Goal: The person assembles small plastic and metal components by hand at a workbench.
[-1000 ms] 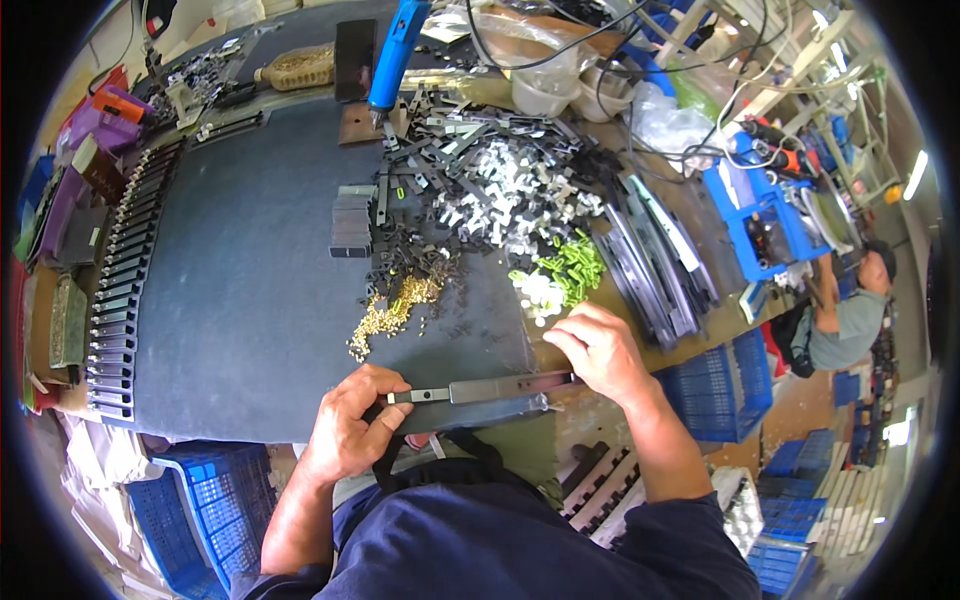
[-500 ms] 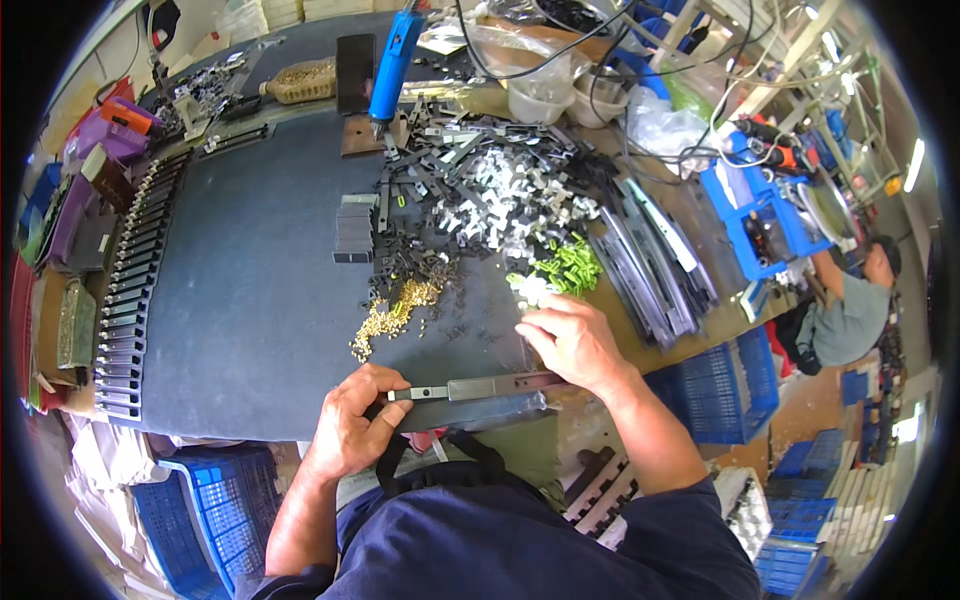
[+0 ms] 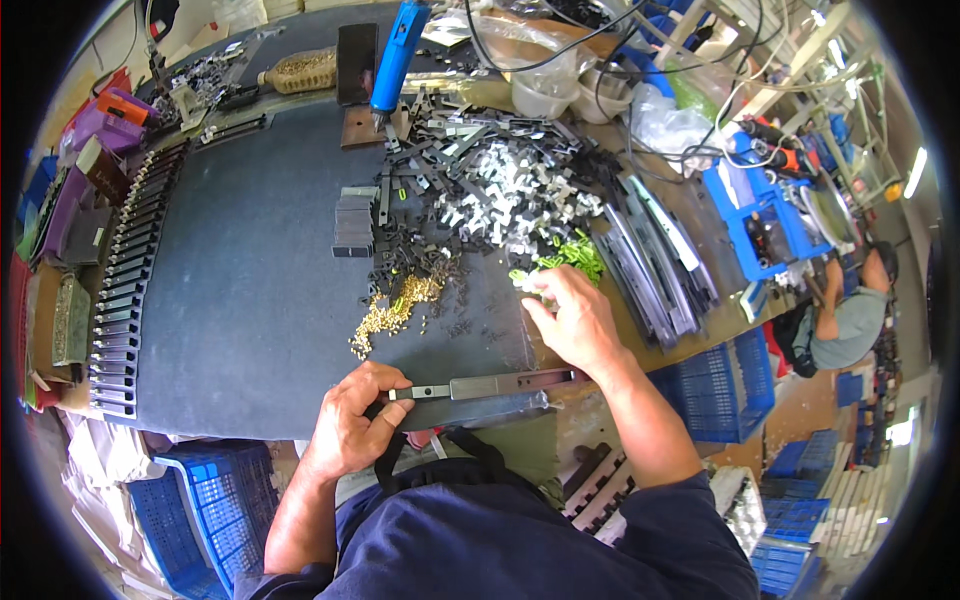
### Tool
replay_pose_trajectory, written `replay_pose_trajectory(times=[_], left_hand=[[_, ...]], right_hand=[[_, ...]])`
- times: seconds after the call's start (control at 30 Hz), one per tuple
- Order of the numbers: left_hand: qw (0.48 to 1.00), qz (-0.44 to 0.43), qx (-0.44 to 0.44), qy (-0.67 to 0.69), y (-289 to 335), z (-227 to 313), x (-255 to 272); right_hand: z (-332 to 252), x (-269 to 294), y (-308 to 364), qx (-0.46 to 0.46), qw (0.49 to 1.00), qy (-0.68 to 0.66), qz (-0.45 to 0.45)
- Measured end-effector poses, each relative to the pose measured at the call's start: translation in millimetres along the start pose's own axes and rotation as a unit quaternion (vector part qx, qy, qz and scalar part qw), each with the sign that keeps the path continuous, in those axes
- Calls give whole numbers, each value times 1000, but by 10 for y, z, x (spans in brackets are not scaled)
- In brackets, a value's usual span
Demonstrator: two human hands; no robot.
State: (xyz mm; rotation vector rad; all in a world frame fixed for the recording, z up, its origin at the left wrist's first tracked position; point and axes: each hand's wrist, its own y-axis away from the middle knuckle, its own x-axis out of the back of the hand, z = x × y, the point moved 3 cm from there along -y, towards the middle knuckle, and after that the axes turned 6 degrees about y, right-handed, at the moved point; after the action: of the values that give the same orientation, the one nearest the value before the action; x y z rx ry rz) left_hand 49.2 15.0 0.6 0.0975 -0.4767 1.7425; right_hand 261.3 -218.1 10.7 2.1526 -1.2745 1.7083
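Note:
My left hand [image 3: 358,415] is closed around the left end of a long grey metal bar [image 3: 485,386], which lies crosswise near the table's front edge. A narrower piece with a dark hole sticks out of the bar's left part, next to my fingers. Over the near edge of a pile of small bright green parts [image 3: 572,258] is my right hand [image 3: 578,322]. Its fingers are bent, with the thumb apart from the forefinger; I make out nothing held between them. Heaped beyond are small white and silver parts [image 3: 505,195], and small brass-coloured pieces [image 3: 385,318] lie farther left.
A blue electric screwdriver [image 3: 398,58] hangs over the back. Dark metal channels [image 3: 655,262] lie at the right, and a row of finished-looking bars [image 3: 125,300] lines the left. Blue crates [image 3: 712,388] stand below the table. Another person [image 3: 848,315] sits at the far right.
My right hand has moved slightly away from me toward the green parts, and its thumb now stands apart from the forefinger. My left hand keeps the bar in the same place.

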Motion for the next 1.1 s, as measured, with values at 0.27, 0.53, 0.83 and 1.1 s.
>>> replay_pose_trajectory(times=[0.27, 0.53, 0.83, 1.1], left_hand=[[999, 4, 23, 22, 9, 19, -5], [999, -1, 23, 24, 11, 8, 10], [999, -2, 28, 32, 6, 11, 12], [1000, -4, 21, 20, 2, 13, 11]], right_hand=[[14, -44, -118, 15, 998, 67, 16], [72, -47, -93, 64, 998, 8, 4], [-27, 22, -59, 72, 997, 33, 22], [15, 92, 44, 58, 998, 1, -5]])
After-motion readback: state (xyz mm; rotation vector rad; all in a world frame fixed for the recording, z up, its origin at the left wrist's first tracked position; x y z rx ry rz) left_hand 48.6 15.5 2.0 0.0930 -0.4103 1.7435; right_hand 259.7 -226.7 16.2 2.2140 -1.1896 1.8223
